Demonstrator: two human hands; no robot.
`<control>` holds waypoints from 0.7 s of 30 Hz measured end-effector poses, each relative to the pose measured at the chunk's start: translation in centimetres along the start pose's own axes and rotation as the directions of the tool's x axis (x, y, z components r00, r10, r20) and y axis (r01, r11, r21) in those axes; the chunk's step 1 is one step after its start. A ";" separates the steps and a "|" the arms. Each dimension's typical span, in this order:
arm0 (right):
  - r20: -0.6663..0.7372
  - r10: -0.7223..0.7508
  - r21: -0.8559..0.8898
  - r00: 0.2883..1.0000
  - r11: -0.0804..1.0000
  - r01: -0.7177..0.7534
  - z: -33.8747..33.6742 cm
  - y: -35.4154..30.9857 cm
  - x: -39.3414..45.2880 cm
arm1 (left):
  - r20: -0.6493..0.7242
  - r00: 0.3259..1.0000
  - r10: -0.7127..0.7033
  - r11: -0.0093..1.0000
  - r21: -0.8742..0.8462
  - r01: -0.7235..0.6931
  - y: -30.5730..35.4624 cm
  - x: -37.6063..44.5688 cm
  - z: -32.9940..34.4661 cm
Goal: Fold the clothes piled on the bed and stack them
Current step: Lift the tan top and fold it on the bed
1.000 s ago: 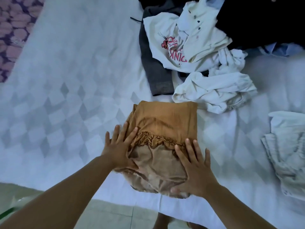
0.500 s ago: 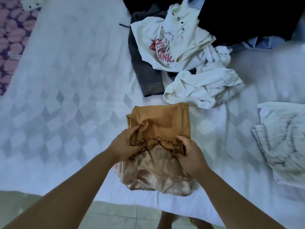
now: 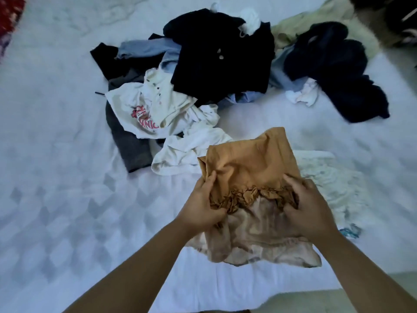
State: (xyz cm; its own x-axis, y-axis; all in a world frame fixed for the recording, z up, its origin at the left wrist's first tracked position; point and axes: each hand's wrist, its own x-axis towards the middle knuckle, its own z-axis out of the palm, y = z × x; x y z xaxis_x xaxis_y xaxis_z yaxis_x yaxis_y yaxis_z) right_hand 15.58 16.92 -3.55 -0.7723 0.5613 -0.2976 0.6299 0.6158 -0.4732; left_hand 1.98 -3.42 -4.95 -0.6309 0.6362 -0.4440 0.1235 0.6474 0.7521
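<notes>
Both hands clamped on the tan garment (image 3: 248,168) at the near bed (image 3: 56,177) edge: left hand (image 3: 200,205) bunches its left side by the ruffle, right hand (image 3: 309,208) its right side. Looks mid-carry toward the pale folded piece (image 3: 334,184) just right. To do it well: keep both grips level so the fold holds, set it square on top, release together, then press flat

Count, near to far: 1 tan garment in hand, 1 pale folded piece, 1 loose pile (image 3: 203,71) beyond; at least 2 white tops (image 3: 149,109), 1 grey, several dark and blue items, exact number can't tell
</notes>
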 end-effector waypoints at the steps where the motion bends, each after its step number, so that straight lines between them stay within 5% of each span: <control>1: -0.023 0.023 -0.007 0.999 1.000 -0.023 -1.6 1.2 0.1 | 0.012 1.000 0.014 1.000 -0.012 -0.014 1.6 0.7 1.1; 9: -0.122 0.134 -0.040 0.983 0.989 -0.140 -9.1 10.1 2.3 | 0.067 0.996 0.059 0.992 -0.119 -0.051 10.1 5.5 9.4; 13: -0.018 0.178 -0.035 0.984 0.983 -0.179 -8.8 13.7 4.2 | 0.055 0.998 0.033 0.991 -0.134 -0.025 10.6 7.6 12.1; 15: 0.100 0.188 -0.146 0.977 0.974 -0.173 -8.2 14.7 4.7 | 0.070 0.997 -0.037 0.999 0.035 0.035 10.0 8.3 13.0; 17: 0.057 0.148 -0.226 0.987 0.965 -0.132 -7.4 15.1 5.1 | 0.010 0.993 -0.121 0.941 0.320 0.111 9.5 8.7 13.4; 19: -0.036 0.064 -0.195 0.997 0.978 -0.070 -6.8 14.9 5.5 | -0.072 0.996 -0.049 0.908 0.412 0.074 9.5 9.2 13.8; 21: 0.024 0.056 -0.214 0.998 0.976 -0.049 -6.1 14.6 5.8 | -0.049 0.995 0.086 0.887 0.459 -0.054 9.9 9.5 14.4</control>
State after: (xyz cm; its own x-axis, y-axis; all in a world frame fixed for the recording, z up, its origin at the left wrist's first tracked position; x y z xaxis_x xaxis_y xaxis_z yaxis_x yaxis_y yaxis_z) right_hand 20.79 32.55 -7.15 -0.7377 0.5816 -0.3429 0.6703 0.6913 -0.2698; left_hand 8.18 15.05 -8.76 -0.6549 0.6680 -0.3534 0.4952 0.7326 0.4669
